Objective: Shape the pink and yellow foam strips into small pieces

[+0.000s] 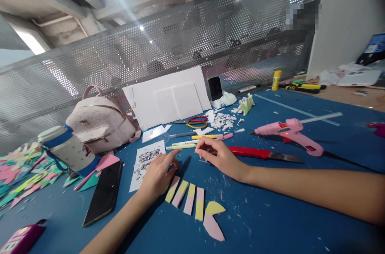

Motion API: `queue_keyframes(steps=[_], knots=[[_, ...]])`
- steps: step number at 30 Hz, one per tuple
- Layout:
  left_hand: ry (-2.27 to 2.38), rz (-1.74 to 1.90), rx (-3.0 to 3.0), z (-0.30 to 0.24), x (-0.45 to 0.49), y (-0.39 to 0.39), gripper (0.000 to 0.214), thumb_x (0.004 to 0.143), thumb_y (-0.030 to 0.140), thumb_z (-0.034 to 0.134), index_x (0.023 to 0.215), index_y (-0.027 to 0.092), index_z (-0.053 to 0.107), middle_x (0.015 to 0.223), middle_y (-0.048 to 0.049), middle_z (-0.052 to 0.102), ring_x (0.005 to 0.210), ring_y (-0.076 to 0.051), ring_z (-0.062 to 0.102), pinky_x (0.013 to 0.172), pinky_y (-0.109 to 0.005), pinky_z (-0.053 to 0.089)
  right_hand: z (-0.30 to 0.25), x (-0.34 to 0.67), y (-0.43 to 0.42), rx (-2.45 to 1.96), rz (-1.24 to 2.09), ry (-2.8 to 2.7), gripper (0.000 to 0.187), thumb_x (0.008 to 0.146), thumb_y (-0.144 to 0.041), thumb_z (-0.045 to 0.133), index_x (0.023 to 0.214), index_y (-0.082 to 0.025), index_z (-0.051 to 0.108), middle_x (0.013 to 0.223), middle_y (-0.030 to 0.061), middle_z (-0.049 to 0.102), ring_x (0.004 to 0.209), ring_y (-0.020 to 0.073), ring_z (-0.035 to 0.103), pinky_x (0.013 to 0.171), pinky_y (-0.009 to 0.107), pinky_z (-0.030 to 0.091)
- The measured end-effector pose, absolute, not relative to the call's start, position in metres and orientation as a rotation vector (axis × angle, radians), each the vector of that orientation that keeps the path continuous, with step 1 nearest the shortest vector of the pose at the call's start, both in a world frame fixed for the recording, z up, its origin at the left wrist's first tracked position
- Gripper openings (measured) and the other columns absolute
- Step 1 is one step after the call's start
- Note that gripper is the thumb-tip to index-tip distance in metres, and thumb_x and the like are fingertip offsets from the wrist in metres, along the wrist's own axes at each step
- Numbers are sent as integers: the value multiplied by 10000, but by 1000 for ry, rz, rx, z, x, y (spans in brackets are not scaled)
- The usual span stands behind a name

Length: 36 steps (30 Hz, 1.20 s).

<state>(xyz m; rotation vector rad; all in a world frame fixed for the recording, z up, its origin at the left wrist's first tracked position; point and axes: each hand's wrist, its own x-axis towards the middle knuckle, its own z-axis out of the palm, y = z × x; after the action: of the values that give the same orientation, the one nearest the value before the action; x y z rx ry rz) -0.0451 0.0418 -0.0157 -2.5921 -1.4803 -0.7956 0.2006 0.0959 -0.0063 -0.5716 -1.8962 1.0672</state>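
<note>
- At the fingers: the left hand (158,176) lies palm-down with its fingers (171,157) spread apart and holding nothing, fingertips beside the upper end of the nearest foam strips (188,197).
- Across from it, the right hand (221,158) rests on the bench (270,214) with its fingers (202,146) loosely curled and slightly parted; whether they pinch some small thing under the palm cannot be told.
- Foam strips: four narrow pink-and-yellow pieces lie fanned side by side just below the left hand, with a curved foam piece (213,220) of the same colours next to them, nearer the viewer.
- Hand pose: both forearms reach in from the near edge, the left from below, the right from the right side, wrists low and hands close together above the strips.
- Risk, by judgement: the red-handled knife (264,154) lies just behind the right wrist with its blade bare, so a backward sweep of that hand could meet the edge.
- Risk, by judgement: the pink glue gun (290,134) stands close behind the knife; if it is hot, a careless reach there could burn, and a brush of the left hand could scatter the strips.
- Outward: markers (195,142), a black phone (104,196), a bottle (67,150) and a backpack (100,123) lie to the left and beyond.
</note>
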Motion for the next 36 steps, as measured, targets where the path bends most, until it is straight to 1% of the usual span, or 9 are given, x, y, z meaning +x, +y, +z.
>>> queue_keyframes(steps=[2,5,8,12,14,20,24,30,36], knots=[[-1515,-849,-2593,-15,-44,41,608,817,2,559,1357,259,449,891,-20,709,852,-238,639,821,-406,502,-6,201,96,-570,1073,-1899,167,971,-323,547,865,-198,576,789,-2,561,708,144,542,604,258,413],[-1575,-960,-2580,-12,-41,39,630,802,-21,523,1363,247,419,868,0,666,833,-190,642,824,-349,515,-6,200,96,-571,1081,-1912,160,970,-317,548,871,-196,580,798,1,569,716,146,547,597,253,408],[-1638,-1132,-2580,-7,-35,35,590,806,-21,507,1328,247,444,844,18,626,803,-153,638,817,-309,522,-6,200,95,-571,1080,-1934,156,962,-309,555,862,-192,582,797,2,576,710,144,545,590,245,404],[-1730,-1539,-2633,-3,-27,30,478,830,42,563,1266,231,518,802,21,613,780,-153,640,809,-319,527,-2,200,92,-573,1057,-1965,149,948,-297,565,848,-189,589,784,3,581,695,141,527,574,240,386],[-1754,-1640,-2638,-3,-25,30,457,831,65,590,1255,221,527,793,20,616,775,-158,648,817,-337,529,-1,201,91,-568,1053,-1975,151,945,-299,567,845,-189,590,779,4,582,693,143,523,573,243,383],[-1754,-1710,-2660,-2,-23,29,422,842,114,624,1242,221,541,781,15,627,764,-166,658,816,-355,537,0,201,91,-558,1036,-1983,153,947,-301,561,842,-194,587,785,5,578,696,145,516,577,251,382],[-1736,-1726,-2672,-1,-22,28,415,839,110,628,1232,220,550,784,9,627,767,-169,659,822,-364,539,0,200,90,-565,1029,-1992,160,949,-306,558,840,-193,585,786,7,582,697,147,517,591,258,390],[-1720,-1766,-2667,-1,-21,26,422,840,96,620,1237,221,549,823,1,620,791,-164,636,787,-333,525,0,200,90,-566,1002,-2014,123,939,-267,565,849,-189,598,799,6,590,697,138,514,581,246,378],[-1644,-1811,-2664,-1,-17,23,412,843,109,633,1229,225,548,864,-14,624,805,-163,624,765,-317,517,0,201,88,-514,928,-2065,83,907,-207,578,830,-191,606,775,0,601,647,125,502,558,236,376]])
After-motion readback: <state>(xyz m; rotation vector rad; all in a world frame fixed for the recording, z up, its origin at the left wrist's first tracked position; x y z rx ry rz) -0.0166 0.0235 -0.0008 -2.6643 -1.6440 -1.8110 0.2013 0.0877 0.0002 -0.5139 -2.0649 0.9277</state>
